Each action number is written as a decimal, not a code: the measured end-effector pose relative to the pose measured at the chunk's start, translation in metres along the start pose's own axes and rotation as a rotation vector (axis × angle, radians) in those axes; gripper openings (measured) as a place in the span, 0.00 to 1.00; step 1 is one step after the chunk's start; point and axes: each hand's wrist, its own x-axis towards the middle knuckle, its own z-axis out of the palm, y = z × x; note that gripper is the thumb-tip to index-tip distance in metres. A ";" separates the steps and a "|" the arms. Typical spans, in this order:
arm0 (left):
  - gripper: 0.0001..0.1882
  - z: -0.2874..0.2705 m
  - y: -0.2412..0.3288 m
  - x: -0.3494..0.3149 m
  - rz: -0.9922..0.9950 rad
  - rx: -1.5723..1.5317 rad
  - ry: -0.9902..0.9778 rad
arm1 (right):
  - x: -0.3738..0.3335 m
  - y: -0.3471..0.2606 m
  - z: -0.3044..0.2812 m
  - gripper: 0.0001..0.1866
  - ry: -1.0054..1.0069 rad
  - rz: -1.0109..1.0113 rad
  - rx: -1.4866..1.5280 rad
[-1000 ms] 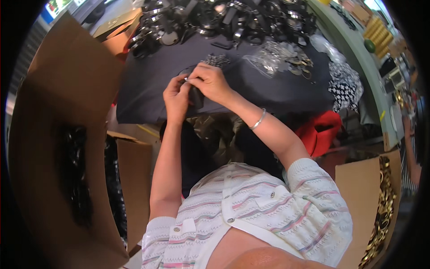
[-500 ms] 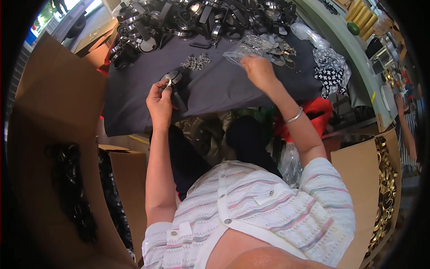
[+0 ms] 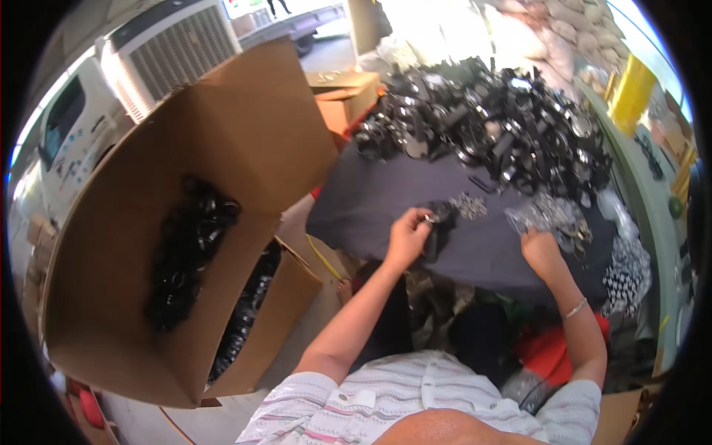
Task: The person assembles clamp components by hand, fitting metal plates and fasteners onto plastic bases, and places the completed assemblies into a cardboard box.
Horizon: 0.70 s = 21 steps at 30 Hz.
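My left hand (image 3: 408, 236) is closed round a black-strapped, watch-like piece (image 3: 443, 215) with a round metal case, low over the dark cloth. Its strap hangs down beside my fingers. To the right, my right hand (image 3: 541, 252) pinches the near edge of a clear plastic bag (image 3: 525, 216) lying on the cloth. Small shiny metal parts (image 3: 469, 205) sit in a little pile just beyond the held piece. Beside the bag are loose flat metal discs (image 3: 580, 236). A large heap of similar black-strapped pieces (image 3: 482, 119) covers the far side of the table.
On my left stands a big open cardboard box (image 3: 148, 222) with black pieces inside, and a smaller carton (image 3: 285, 311) next to it. A black-and-white patterned cloth bundle (image 3: 627, 278) rests at the table's right edge. A grey-green ledge (image 3: 645, 200) runs along the right.
The view has swung left, bringing the big box further in. My left hand still holds the watch-like piece, and my right hand stays at the bag's edge.
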 end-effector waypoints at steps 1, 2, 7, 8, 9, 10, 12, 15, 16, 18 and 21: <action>0.06 -0.001 0.002 -0.002 -0.041 0.024 0.017 | 0.000 0.002 0.001 0.03 -0.019 -0.034 -0.037; 0.06 -0.002 0.004 -0.005 -0.051 0.014 0.023 | 0.003 0.003 0.001 0.03 0.002 -0.036 -0.037; 0.08 -0.003 0.009 -0.003 -0.086 0.029 -0.007 | 0.004 0.009 0.019 0.04 0.018 0.033 0.039; 0.08 -0.003 0.009 0.000 -0.084 0.031 -0.011 | 0.005 0.009 0.020 0.04 0.033 0.117 0.092; 0.08 -0.002 0.008 0.001 -0.089 0.026 0.000 | 0.006 0.009 0.021 0.04 0.032 0.121 0.094; 0.07 -0.002 0.007 0.002 -0.096 0.020 0.012 | 0.006 0.008 0.020 0.04 0.028 0.139 0.115; 0.07 -0.003 0.005 0.006 -0.092 0.028 0.006 | 0.009 0.009 0.020 0.03 0.021 0.161 0.139; 0.07 -0.004 0.006 0.006 -0.078 0.031 0.003 | 0.012 0.007 0.022 0.03 0.043 0.184 0.122; 0.07 -0.004 0.008 0.005 -0.073 0.026 0.005 | 0.013 0.006 0.021 0.02 0.048 0.192 0.111; 0.08 -0.003 0.008 0.005 -0.080 0.027 0.001 | 0.015 0.005 0.020 0.02 0.048 0.203 0.103; 0.08 -0.003 0.008 0.005 -0.082 0.021 -0.003 | 0.016 0.006 0.016 0.02 0.029 0.169 0.102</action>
